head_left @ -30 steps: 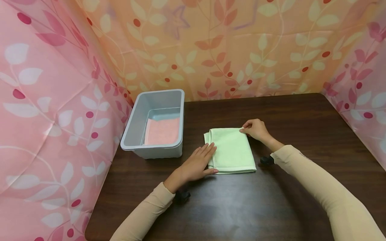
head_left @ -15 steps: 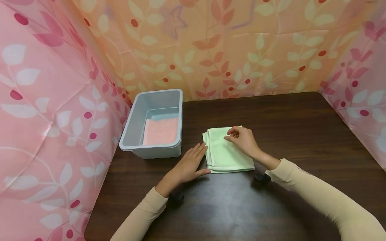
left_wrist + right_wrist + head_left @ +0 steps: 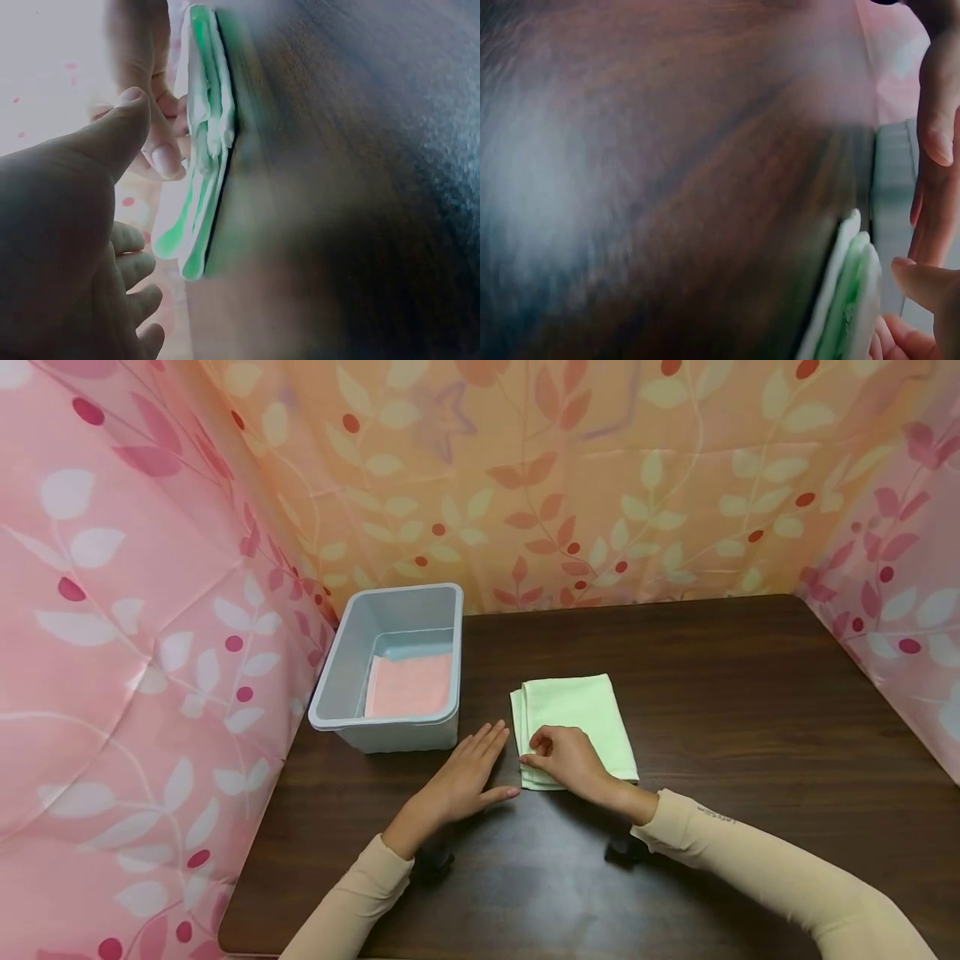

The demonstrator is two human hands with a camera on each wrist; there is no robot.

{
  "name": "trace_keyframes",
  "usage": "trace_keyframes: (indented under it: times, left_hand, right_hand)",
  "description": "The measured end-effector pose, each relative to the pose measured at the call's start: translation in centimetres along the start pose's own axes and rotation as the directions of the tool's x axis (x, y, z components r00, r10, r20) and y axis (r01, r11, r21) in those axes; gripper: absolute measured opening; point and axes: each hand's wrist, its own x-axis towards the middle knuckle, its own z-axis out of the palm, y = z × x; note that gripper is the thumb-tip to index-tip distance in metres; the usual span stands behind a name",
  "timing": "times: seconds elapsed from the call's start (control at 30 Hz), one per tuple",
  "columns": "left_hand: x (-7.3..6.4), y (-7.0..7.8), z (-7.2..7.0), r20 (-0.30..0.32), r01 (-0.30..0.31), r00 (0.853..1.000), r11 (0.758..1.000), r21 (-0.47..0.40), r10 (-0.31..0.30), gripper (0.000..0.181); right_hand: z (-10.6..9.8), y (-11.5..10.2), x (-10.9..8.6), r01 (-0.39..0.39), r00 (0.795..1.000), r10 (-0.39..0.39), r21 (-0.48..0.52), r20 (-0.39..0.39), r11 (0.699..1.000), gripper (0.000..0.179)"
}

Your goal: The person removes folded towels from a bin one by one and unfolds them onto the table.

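Fingers (image 3: 542, 737) of the right hand (image 3: 573, 762) curl loosely, thumb apart, over the near left of a folded green towel (image 3: 577, 706) on the worktop (image 3: 712, 693), straight-fingered left hand (image 3: 459, 783) just beside, gray tub (image 3: 386, 733) farther left.

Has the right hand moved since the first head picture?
Yes: against the gray bin, the right hand has moved left and nearer, from the far right corner of the green cloth to its near left part.

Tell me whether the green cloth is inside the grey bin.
No, the green cloth lies folded on the table, right of the grey bin.
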Motion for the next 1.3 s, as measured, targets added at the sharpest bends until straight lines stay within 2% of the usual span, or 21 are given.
trace_keyframes:
  times: [0.2,0.4,0.63,0.73,0.9,1.3]
  left_hand:
    - [-0.2,0.1,0.0,0.005,0.005,1.0,1.0,-0.026,-0.005,0.093]
    - [-0.3,0.2,-0.1,0.007,0.001,1.0,1.0,-0.031,-0.001,0.093]
    - [-0.1,0.1,0.0,0.011,0.006,1.0,0.999,-0.035,-0.006,0.093]
    - [-0.1,0.1,0.1,0.009,0.006,1.0,0.999,-0.036,-0.005,0.093]
    - [-0.1,0.1,0.2,0.013,0.014,1.0,0.999,-0.037,-0.013,0.093]
    - [0.1,0.2,0.1,0.016,0.012,1.0,0.999,-0.042,-0.012,0.092]
  right_hand:
    - [0.9,-0.3,-0.2,-0.029,1.0,0.028,-0.053,-0.013,0.998,0.03]
    - [1.4,-0.4,-0.4,0.0,0.999,-0.005,-0.115,-0.043,0.993,0.035]
    - [1.2,-0.4,-0.4,0.033,0.998,-0.041,-0.148,-0.054,0.988,0.021]
    - [0.7,-0.6,-0.4,0.048,0.998,-0.055,-0.148,-0.041,0.988,0.015]
    - [0.1,-0.9,-0.4,0.059,0.998,-0.062,-0.145,-0.017,0.988,0.015]
    - [-0.8,-0.7,-0.1,-0.04,0.999,0.041,-0.051,0.01,0.998,0.021]
